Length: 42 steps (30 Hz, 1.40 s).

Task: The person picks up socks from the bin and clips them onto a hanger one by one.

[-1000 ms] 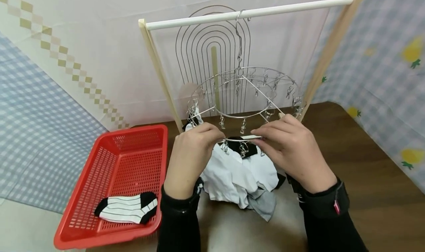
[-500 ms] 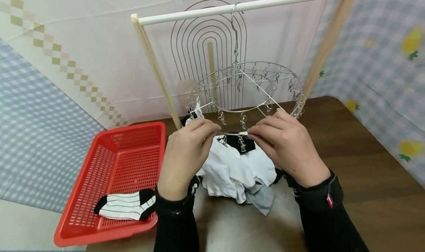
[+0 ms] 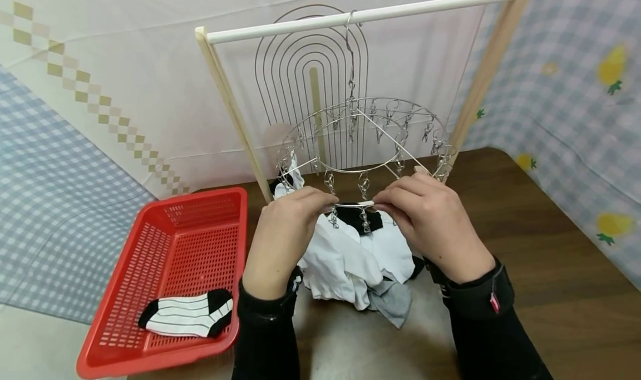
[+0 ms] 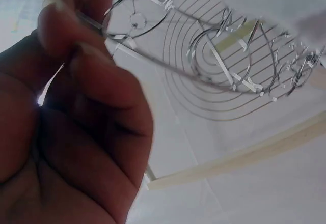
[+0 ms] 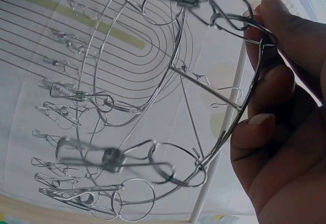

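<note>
A round metal sock hanger [image 3: 353, 206] with many small clips hangs by its hook from a white rod. My left hand [image 3: 287, 238] pinches the near side of its outer ring between thumb and fingertips. A short way to the right, my right hand [image 3: 433, 224] pinches the same ring, as the right wrist view also shows from below. Clips [image 5: 112, 159] dangle from the wire. At the hanger's left side a black-and-white sock [image 3: 295, 175] shows, partly hidden behind my left hand. Below the ring lies a pile of white, black and grey socks [image 3: 345, 266].
A red plastic basket [image 3: 241, 230] stands on the left with one striped black-and-white sock [image 3: 187, 315] inside. The white rod [image 3: 425, 7] rests on wooden posts [image 3: 232, 110] at the back of the brown table [image 3: 561, 246]. Patterned cloth walls the sides.
My right hand's fingertips have slid left along the ring, closer to my left hand. Both hands keep their pinch, and the head view has shifted slightly.
</note>
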Motion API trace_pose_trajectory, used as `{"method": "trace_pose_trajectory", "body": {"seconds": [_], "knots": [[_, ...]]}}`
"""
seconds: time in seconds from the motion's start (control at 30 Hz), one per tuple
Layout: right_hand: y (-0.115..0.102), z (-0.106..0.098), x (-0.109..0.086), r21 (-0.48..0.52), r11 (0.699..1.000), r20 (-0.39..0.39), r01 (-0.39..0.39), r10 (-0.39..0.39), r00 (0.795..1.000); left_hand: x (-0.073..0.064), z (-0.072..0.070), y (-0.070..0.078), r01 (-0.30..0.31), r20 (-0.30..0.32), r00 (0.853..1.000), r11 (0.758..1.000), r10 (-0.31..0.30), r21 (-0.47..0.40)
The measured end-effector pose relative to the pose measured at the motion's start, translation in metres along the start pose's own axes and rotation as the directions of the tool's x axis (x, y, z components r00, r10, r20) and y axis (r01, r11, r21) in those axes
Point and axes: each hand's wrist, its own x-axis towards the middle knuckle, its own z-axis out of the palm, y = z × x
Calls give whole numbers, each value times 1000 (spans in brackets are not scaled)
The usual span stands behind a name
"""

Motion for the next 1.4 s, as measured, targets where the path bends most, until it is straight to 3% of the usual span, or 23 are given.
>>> {"method": "trace_pose_trajectory", "body": {"seconds": [0.27,0.53,0.67,0.73,0.83,0.93,1.03,1.13,1.27,1.4], "knots": [[2,0,-2,22,1000,34,-20,19,999,0,5,1,-20,-31,999,998,22,52],[5,8,-4,57,998,63,28,-31,998,-11,5,1,11,-63,998,996,-6,84],[4,15,-11,50,998,46,46,-48,998,-26,3,16,-22,-140,990,995,36,97],[3,17,-15,43,998,37,48,-50,998,-36,8,30,-92,-121,987,990,104,103],[4,19,-16,42,998,14,53,-53,998,-45,33,54,-230,59,973,956,223,181],[6,23,-15,38,998,-5,46,-46,999,-49,80,65,-354,251,924,893,289,276],[5,24,-17,27,999,-1,34,-34,999,-49,131,63,-356,349,908,864,230,356],[5,23,-23,12,1000,26,21,-21,999,-52,167,56,-296,414,903,861,112,413],[7,18,-27,1,1000,45,-3,3,999,-56,193,52,-260,495,869,841,-11,474],[9,15,-28,9,999,64,-44,43,997,-58,204,48,-266,509,861,830,-25,491]]}}
